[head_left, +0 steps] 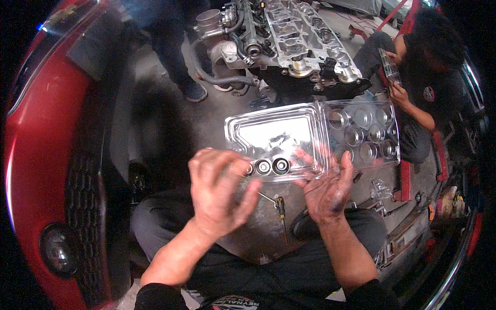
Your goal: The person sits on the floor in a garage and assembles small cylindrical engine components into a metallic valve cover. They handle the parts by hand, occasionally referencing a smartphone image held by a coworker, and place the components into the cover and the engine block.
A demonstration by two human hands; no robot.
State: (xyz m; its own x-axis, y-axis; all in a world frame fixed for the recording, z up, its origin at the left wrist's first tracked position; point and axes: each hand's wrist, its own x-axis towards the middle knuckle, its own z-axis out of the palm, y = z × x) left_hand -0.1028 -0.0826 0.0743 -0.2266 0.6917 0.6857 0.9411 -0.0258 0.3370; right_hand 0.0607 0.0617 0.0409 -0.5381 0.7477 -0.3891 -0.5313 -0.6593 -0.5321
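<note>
Three round, shiny metal cups (263,167) lie in a left-to-right row near the close edge of the clear, ridged plastic tray (274,132). The left hand (219,191) is nearer, at the row's left end; blurred, its grip I cannot tell. The right hand's (326,194) fingers spread wide beneath the tray.

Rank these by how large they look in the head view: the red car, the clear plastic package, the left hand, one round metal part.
1. Red car
2. Clear plastic package
3. Left hand
4. Round metal part
</note>
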